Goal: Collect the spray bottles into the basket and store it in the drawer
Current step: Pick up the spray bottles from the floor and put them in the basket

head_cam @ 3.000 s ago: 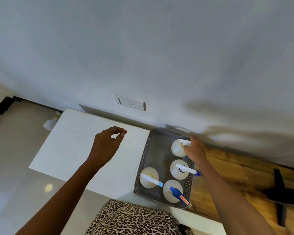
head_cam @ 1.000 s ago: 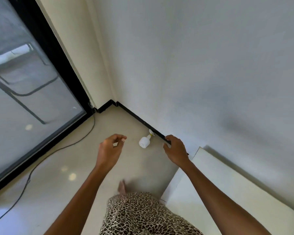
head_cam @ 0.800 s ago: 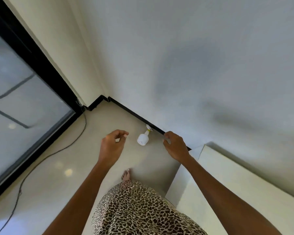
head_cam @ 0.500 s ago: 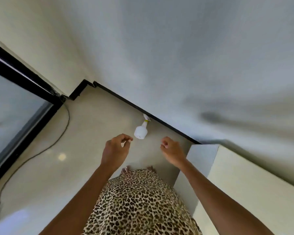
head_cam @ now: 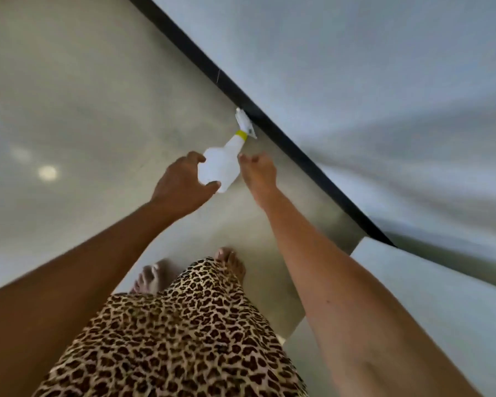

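Observation:
A white spray bottle [head_cam: 221, 164] with a yellow collar and white trigger head lies on the pale floor, its head against the black skirting board. My left hand [head_cam: 181, 184] reaches down at the bottle's left side, fingers and thumb spread around its base, touching or nearly touching it. My right hand [head_cam: 259, 173] hangs just right of the bottle with fingers loosely curled and nothing in them. The basket is out of view.
The black skirting board [head_cam: 269, 124] runs diagonally along the grey wall. A white cabinet top [head_cam: 441, 296] sits at the lower right. My feet and a leopard-print garment [head_cam: 184, 339] fill the bottom centre.
The view has swung from the basket on the cabinet to the floor and dropped lower. Both hands have come down to the bottle, and the left hand has spread around its base.

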Demonstrator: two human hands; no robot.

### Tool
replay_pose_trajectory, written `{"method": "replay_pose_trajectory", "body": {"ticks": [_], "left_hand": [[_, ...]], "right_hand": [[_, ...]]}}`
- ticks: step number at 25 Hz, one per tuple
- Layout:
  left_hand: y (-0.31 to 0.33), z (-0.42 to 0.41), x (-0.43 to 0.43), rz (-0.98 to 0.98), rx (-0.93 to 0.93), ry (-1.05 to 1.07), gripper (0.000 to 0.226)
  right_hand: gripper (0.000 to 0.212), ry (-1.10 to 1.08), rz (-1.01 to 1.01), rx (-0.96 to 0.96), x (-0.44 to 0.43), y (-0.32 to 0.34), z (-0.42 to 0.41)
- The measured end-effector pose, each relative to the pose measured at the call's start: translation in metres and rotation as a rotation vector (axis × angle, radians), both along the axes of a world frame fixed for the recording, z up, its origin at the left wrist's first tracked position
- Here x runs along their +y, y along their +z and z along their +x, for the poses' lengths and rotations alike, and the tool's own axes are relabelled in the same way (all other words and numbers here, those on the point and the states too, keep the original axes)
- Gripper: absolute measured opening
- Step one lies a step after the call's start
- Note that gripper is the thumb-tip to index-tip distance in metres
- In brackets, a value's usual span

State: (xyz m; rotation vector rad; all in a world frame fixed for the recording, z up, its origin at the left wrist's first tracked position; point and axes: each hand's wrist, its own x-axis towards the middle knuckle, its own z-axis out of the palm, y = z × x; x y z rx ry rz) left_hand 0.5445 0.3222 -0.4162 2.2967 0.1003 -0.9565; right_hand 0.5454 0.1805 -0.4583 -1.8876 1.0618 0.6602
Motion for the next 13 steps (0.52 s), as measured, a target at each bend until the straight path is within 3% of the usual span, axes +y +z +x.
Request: {"method": "replay_pose_trajectory", "body": {"ticks": [5,7,13], "left_hand": [[-0.086,0.014,-0.03,0.041,-0.022,0.05,0.083],[-0.104,0.018,-0.036,0.069,0.002,0.047,0.087],[-0.086,0.006,-0.024,0.068,0.069,0.062,0.088]], "right_hand": [[0.039,-0.202,0.141,0.044,-0.008,-0.087,0.025],[0.032,-0.264,0.215,0.053,-0.009,-0.099,0.033],[0.023,-0.32,0.244,-0.025,0.006,-0.08,0.028]]}}
